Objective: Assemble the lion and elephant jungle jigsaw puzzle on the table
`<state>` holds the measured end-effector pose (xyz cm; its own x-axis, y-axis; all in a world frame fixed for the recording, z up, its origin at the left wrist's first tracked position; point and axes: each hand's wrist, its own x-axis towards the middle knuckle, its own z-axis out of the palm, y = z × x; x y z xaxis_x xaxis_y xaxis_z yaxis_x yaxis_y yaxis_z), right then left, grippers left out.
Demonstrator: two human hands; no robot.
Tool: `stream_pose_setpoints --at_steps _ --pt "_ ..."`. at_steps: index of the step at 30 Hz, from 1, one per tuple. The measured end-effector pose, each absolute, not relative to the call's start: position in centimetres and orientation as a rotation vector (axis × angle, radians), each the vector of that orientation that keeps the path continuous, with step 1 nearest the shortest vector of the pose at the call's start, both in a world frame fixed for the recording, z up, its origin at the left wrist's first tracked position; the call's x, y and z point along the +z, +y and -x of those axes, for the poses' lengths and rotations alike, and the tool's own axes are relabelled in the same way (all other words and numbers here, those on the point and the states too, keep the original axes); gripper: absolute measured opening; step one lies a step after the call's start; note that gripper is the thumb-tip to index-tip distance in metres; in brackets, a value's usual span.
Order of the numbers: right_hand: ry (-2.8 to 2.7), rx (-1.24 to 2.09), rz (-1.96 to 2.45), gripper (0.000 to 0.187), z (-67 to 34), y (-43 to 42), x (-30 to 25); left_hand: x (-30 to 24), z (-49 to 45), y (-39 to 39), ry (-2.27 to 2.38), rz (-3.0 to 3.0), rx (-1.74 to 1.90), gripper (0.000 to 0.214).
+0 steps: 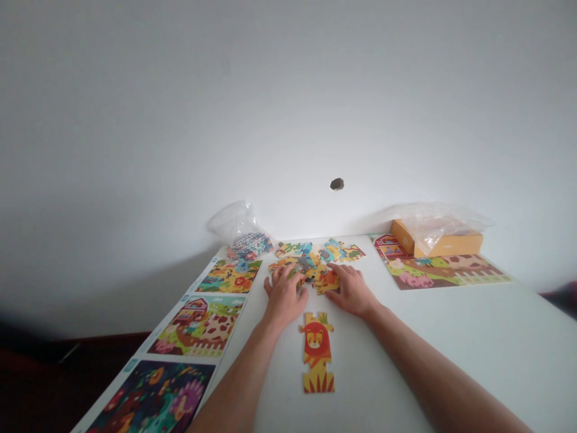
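A loose heap of colourful cardboard jigsaw pieces lies at the far middle of the white table. My left hand rests at the heap's near left edge, its fingertips on the pieces. My right hand lies spread at the near right edge, its fingers touching an orange piece. Neither hand visibly lifts a piece. Closer to me, between my forearms, lies an assembled upright lion puzzle in yellow, red and orange.
Several printed picture sheets run along the left table edge. A clear plastic bag with puzzle pieces sits at the far left. At the far right are a yellow box under clear plastic and a farm picture sheet. A white wall rises behind.
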<state>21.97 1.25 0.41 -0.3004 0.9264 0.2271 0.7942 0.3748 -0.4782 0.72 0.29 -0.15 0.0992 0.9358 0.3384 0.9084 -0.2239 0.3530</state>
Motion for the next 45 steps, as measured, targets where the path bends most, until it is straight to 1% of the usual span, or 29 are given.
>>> stream_pose_setpoints --at_steps 3,5,8,10,12,14,17,22,25,27,29,31,32,36,37,40,42,45 --pt "-2.180 0.427 1.330 0.063 -21.7 1.2 0.4 0.2 -0.8 0.0 1.790 -2.379 0.779 0.053" --pt "-2.176 0.452 1.213 0.061 -21.6 1.2 0.4 0.3 -0.8 -0.2 1.697 -2.434 0.743 0.058" --pt "-2.142 0.378 1.204 0.054 -21.8 1.4 0.2 0.2 -0.9 -0.2 1.669 -2.428 0.723 0.050" --pt "-2.083 0.278 1.376 0.050 -22.0 1.6 0.0 0.0 -0.9 -0.1 1.724 -2.383 0.751 0.039" --pt "-2.038 0.245 1.570 0.048 -22.2 1.7 -0.2 -0.2 -0.9 0.2 1.813 -2.314 0.790 0.028" --pt "-2.046 0.296 1.667 0.046 -22.3 1.7 -0.2 -0.3 -0.9 0.4 1.898 -2.254 0.823 0.023" --pt "-2.135 0.401 1.591 0.042 -22.1 1.5 0.3 -0.2 -0.7 0.6 1.994 -2.238 0.848 0.010" --pt "-2.255 0.455 1.365 0.036 -21.7 0.9 1.0 0.2 -0.5 0.5 2.106 -2.242 0.830 0.013" --pt "-2.199 0.368 1.427 0.038 -21.8 1.3 0.7 0.3 -0.7 0.2 2.019 -2.333 0.766 0.039" --pt "-2.057 0.253 1.637 0.047 -22.2 1.7 0.3 0.3 -0.8 -0.1 1.935 -2.411 0.684 0.044" --pt "-1.926 0.209 1.861 0.058 -22.7 2.2 0.0 0.2 -0.9 -0.2 1.894 -2.438 0.628 0.042" --pt "-1.907 0.247 1.968 0.062 -23.1 2.5 -0.1 0.2 -0.9 -0.3 1.900 -2.415 0.624 0.039" --pt "-1.920 0.252 1.981 0.061 -23.2 2.5 0.0 0.2 -0.9 -0.2 1.913 -2.395 0.638 0.037" --pt "-1.990 0.173 1.895 0.041 -23.0 2.2 0.5 0.2 -0.9 0.1 2.025 -2.287 0.719 0.024" --pt "-1.994 0.166 1.882 0.040 -22.9 2.2 0.6 0.2 -0.9 0.2 2.064 -2.257 0.737 0.020" --pt "-2.045 0.223 1.854 0.049 -22.8 2.2 0.4 0.3 -0.7 0.4 2.156 -2.192 0.766 0.011" --pt "-2.103 0.274 1.812 0.046 -22.8 2.3 0.2 0.3 -0.6 0.5 2.199 -2.166 0.778 0.013" --pt "-2.109 0.266 1.760 0.040 -22.8 2.3 0.5 0.2 -0.4 0.6 2.271 -2.125 0.795 0.027"
